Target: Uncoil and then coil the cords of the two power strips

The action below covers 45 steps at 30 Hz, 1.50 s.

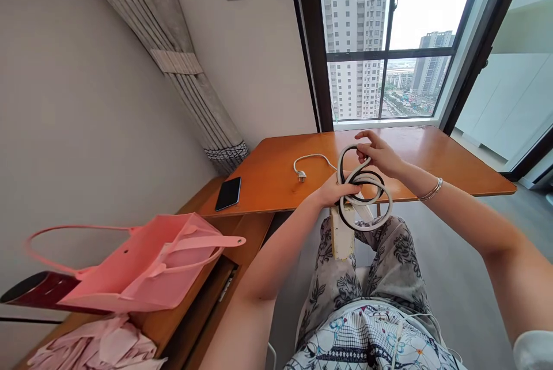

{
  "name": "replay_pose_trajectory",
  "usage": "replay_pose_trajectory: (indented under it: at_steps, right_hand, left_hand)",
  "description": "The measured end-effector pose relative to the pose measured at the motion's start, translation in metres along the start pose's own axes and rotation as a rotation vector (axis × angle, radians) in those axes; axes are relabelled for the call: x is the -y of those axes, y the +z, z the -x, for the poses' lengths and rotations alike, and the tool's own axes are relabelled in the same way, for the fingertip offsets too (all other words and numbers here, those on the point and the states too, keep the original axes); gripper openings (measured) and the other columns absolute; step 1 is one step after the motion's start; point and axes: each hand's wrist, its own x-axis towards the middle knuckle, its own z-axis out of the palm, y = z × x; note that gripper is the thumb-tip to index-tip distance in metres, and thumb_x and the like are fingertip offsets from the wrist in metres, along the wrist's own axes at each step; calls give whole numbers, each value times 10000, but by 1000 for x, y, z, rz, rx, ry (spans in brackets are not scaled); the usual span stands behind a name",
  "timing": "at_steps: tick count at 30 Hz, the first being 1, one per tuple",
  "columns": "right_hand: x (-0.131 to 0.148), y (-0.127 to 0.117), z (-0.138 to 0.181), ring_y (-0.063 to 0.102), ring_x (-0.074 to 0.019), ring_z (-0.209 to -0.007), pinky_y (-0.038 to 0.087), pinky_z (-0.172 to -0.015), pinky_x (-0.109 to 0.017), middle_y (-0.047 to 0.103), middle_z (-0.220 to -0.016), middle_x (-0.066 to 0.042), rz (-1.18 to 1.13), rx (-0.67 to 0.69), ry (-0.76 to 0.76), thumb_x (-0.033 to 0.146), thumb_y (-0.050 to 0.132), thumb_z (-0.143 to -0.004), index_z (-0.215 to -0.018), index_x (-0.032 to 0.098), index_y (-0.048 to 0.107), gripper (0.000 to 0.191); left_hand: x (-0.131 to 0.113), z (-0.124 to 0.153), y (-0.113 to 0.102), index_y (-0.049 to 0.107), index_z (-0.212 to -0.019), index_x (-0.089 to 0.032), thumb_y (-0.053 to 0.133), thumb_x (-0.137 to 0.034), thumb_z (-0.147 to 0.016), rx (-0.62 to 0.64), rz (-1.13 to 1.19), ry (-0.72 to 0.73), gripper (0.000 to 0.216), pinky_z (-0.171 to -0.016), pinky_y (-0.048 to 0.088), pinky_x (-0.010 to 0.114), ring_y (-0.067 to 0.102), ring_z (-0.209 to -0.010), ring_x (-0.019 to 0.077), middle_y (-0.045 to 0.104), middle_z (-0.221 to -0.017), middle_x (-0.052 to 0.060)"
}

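Note:
A coiled black-and-white cable (390, 208) hangs in several loose loops above my lap, at the near edge of the table. My left hand (336, 190) is closed round the loops at their left side, thumb across them. At the top of the coil, my right hand (379, 154) pinches a loop between thumb and fingers. A worn, off-white power strip (343, 236) hangs below my left hand over my thigh; where it joins the cable is hidden. From behind my left hand a white cord runs across the tabletop to a plug (301, 176).
The orange-brown wooden table (276, 157) stands below a window. A dark phone (228, 193) lies near its left edge. Left of me, a pink bag (168, 266), a dark red object (43, 292) and crumpled pink cloth (99, 347) rest on a wooden cabinet (173, 329).

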Motion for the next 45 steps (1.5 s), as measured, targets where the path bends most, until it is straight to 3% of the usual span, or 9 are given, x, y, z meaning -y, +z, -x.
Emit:
replay_pose_trajectory:
  at_steps: [3,5,9,14,18,22,25,38,45]
  right_hand:
    - [-17,2,8,586,-138,-707,507,-627,-274,629,-819,10,69,-56,-116,639,631,-833,-937,248,566,410]
    - [-25,1,16,635,-202,-950,546,-779,-339,668,-1052,-63,204,-50,-204,729,532,-862,-974,237,624,513]
    - [-33,-11,26,481,-279,-1350,490,-1040,-434,477,-1464,-112,296,81,-251,856,286,-869,-1214,249,651,788]
    - [-30,-28,31,431,-299,-1422,337,-1195,-464,458,-1520,-113,355,315,-289,767,595,-811,-1472,278,490,829]
    - [-16,-26,37,537,-314,-1321,399,-1141,-486,588,-1422,-118,527,317,-285,570,751,-785,-1449,229,510,784]
    - [-10,-18,42,659,-280,-1118,504,-978,-432,718,-1208,-101,684,180,-185,370,647,-876,-1257,182,652,425]
    - [-18,-13,43,695,-239,-975,526,-852,-369,753,-1114,-80,709,80,-137,338,570,-917,-1206,192,673,340]
    - [-45,-10,48,710,-236,-997,526,-859,-365,758,-1121,-57,615,-82,-223,291,554,-879,-1233,228,641,370]
    - [-37,-7,49,686,-185,-692,534,-668,-305,724,-749,10,409,-178,-113,305,605,-782,-1314,209,529,546]
  left_hand:
    - [4,-2,1,576,-623,-167,746,-373,-571,-24,50,38,272,-477,320,251,421,-480,94,480,-524,-26]
    - [5,-3,0,566,-605,-171,724,-367,-570,-71,108,85,254,-475,317,258,413,-477,95,480,-520,-22]
    - [4,-5,-6,557,-584,-172,695,-353,-579,-129,151,112,227,-496,337,271,428,-500,105,483,-522,-10]
    - [3,-5,-12,616,-676,-154,700,-323,-599,-97,99,81,204,-519,327,257,431,-516,98,495,-552,-22]
    - [2,-7,-16,550,-596,-164,706,-357,-602,-123,64,100,248,-525,322,255,426,-520,97,493,-545,-16]
    - [8,-11,-20,563,-644,-164,747,-361,-581,-163,14,66,277,-543,335,240,433,-545,90,505,-575,-28]
    - [13,-14,-22,580,-665,-159,762,-375,-585,-176,-15,29,293,-548,339,232,436,-555,85,520,-592,-30]
    - [3,-18,-23,680,-763,-141,749,-247,-597,-51,-134,-144,209,-625,484,265,587,-641,137,645,-690,3]
    - [-19,-15,-15,661,-659,-148,718,-209,-618,-84,-222,-233,94,-597,508,274,645,-633,177,663,-623,23]
